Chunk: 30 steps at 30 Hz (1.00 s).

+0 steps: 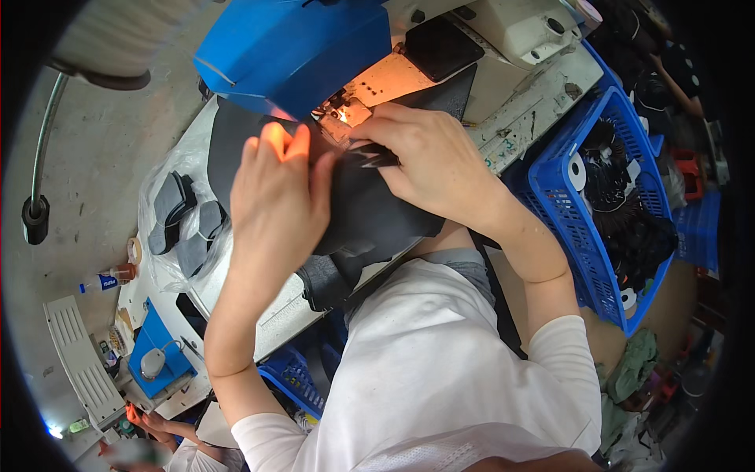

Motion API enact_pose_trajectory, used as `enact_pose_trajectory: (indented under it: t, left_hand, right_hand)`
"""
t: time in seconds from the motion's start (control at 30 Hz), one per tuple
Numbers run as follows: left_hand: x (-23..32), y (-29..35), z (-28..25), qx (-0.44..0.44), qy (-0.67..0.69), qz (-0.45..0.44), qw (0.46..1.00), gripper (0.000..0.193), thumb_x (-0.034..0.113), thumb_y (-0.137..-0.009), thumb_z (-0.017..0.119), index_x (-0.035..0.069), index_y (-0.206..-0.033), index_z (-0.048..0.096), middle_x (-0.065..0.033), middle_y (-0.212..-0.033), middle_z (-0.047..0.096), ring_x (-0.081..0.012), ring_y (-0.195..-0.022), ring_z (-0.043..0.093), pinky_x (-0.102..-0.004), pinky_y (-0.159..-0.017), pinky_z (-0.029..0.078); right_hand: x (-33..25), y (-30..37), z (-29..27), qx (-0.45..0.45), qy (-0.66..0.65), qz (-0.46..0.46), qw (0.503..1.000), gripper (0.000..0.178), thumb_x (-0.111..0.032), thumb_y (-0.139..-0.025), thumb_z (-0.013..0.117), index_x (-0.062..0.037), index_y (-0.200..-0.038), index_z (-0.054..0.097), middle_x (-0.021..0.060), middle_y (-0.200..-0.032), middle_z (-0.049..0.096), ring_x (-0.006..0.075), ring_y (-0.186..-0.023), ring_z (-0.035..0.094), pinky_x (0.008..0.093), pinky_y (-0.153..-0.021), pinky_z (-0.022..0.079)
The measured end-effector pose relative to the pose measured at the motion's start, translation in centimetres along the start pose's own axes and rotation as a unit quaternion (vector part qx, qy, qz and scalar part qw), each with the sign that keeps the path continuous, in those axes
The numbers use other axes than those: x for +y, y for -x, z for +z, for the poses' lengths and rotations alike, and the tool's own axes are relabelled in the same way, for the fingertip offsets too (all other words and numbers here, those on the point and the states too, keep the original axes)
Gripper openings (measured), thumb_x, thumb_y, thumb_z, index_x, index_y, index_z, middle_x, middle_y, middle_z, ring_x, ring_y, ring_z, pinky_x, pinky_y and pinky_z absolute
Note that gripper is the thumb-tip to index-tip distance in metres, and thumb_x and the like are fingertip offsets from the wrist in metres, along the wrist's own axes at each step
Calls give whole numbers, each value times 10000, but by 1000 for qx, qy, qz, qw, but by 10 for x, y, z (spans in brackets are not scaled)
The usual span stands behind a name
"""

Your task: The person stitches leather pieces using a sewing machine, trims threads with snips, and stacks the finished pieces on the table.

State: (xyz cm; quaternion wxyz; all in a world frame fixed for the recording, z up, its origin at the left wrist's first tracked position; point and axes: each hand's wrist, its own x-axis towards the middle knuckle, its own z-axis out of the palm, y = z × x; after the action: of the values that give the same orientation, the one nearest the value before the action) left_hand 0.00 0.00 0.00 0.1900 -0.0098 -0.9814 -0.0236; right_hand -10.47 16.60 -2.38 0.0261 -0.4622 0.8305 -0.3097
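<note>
A dark grey sheet of material (pixel 366 208) lies across the sewing machine bed and hangs toward my lap. The blue sewing machine head (pixel 303 55) stands over its far side, and an orange-lit needle area (pixel 340 114) shows beneath. My left hand (pixel 279 197) rests on the sheet with fingers stretched out, their tips beside the needle area. To the right of the needle, my right hand (pixel 432 161) is closed, thumb and fingers bent together. A small dark pointed thing (pixel 376 156) sticks out under its fingers; its kind is unclear.
Dark padded pieces (pixel 171 208) lie in clear plastic at the left. A blue basket (pixel 550 197) of black items and white spools stands to the right. A black pad (pixel 444 49) lies behind the needle. Another person's hands (pixel 153 421) show at lower left.
</note>
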Motion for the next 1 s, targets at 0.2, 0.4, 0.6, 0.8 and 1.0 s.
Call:
enact_pose_trajectory:
  t: [0.2,0.4,0.6,0.8,1.0]
  left_hand:
    - [17,9,0,-42,129,-53,989,204,58,-877,611,-44,-1048,657,-144,-952,540,-320,-885,529,-411,-787,468]
    - [9,10,9,15,122,-36,992,190,36,-861,633,-21,-1040,665,-143,-1063,580,-326,-996,554,-404,-846,480]
    - [8,6,10,12,122,-60,991,186,80,-882,660,20,-1057,680,-128,-1108,610,-333,-1027,584,-411,-888,482]
    - [-8,-16,17,84,348,-255,898,174,104,-881,707,-47,-942,645,-120,-798,699,-130,-673,654,-280,-626,500]
    - [-21,-15,18,83,475,-282,830,128,58,-886,684,-57,-933,649,-71,-847,693,-77,-739,602,-233,-641,456]
  right_hand:
    - [-1,0,-6,27,53,-91,994,328,-121,-789,687,-74,-1113,669,74,-1001,618,278,-951,609,403,-772,525]
    - [8,-11,-5,-22,106,-120,987,449,-55,-774,654,-97,-1221,639,85,-1029,629,268,-1007,598,394,-849,519]
    - [10,-17,-5,-25,123,-130,984,482,-15,-762,617,-99,-1237,634,92,-1054,647,264,-1011,607,378,-865,525]
    - [11,-21,-5,-28,129,-139,982,485,-20,-753,617,-101,-1231,632,103,-1058,650,273,-1006,616,383,-871,523]
    - [12,-18,-11,-38,138,-128,981,492,-11,-741,615,-96,-1225,632,108,-1048,650,273,-1008,620,385,-874,521]
